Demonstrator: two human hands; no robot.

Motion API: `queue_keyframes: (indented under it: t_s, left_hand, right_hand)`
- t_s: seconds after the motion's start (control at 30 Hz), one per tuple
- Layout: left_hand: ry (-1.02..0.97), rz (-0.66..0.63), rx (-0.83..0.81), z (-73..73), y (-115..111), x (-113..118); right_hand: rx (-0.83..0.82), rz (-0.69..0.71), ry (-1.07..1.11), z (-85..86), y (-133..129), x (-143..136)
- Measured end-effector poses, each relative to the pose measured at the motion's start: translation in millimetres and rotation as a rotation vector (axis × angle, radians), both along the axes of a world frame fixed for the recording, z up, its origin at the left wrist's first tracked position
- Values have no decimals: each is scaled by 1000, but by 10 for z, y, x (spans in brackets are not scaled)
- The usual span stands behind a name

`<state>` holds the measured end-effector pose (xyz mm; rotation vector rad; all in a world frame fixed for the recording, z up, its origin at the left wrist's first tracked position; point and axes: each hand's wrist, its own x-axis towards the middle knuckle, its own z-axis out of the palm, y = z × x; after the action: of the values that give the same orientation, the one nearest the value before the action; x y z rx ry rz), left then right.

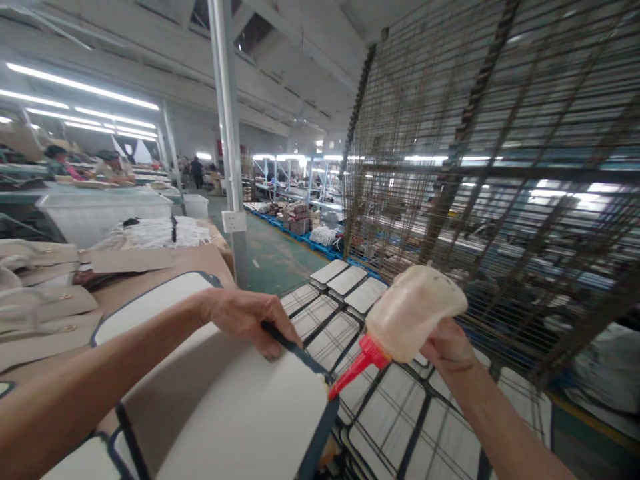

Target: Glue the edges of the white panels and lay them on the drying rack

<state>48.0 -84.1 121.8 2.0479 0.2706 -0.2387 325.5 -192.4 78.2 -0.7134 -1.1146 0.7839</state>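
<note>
My left hand [250, 317] pinches the far edge of a white panel [250, 407] with a dark blue border. The panel bends upward towards me, its near part curving down. In my right hand [445, 343] is a cloudy plastic squeeze bottle [413, 310], tipped down to the left. The bottle's red nozzle [353, 373] meets the panel's dark border at its right corner. A little pale, yellowish stuff shows along the edge there. Most fingers of my right hand are hidden behind the bottle.
Wire racks [390, 413] carrying similar white panels spread out ahead and right. A tall wire rack [450, 147] tilts up at the right. Beige fabric pieces [45, 307] lie on the left table near a metal post [227, 133]. Several people work far off.
</note>
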Motion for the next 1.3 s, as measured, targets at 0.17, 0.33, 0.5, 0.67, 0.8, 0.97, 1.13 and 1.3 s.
queue_keyframes:
  t_s: [0.17, 0.33, 0.5, 0.67, 0.8, 0.97, 1.13, 1.3]
  left_hand:
    - [-74, 38, 53, 13, 52, -83]
    - [-149, 114, 63, -21, 90, -145]
    - [-175, 199, 20, -111, 147, -212]
    - [-181, 270, -14, -178, 188, -245]
    - [-175, 319, -103, -222, 225, -255]
    - [-155, 333, -185, -276, 265, -280]
    - [-136, 358, -229, -339, 339, -286]
    - [-129, 350, -281, -403, 427, -269]
  right_hand:
    - [-17, -9, 63, -120, -35, 19]
    - [71, -147, 113, -189, -18, 5]
    - [95, -176, 101, -276, 13, -10]
    - [78, -192, 96, -328, 20, -51]
    - [20, -189, 92, -322, 9, -99]
    - [-32, -209, 109, -327, -11, -143]
    - [-53, -208, 118, -380, -13, -144]
    - [-52, -145, 103, -421, -10, -124]
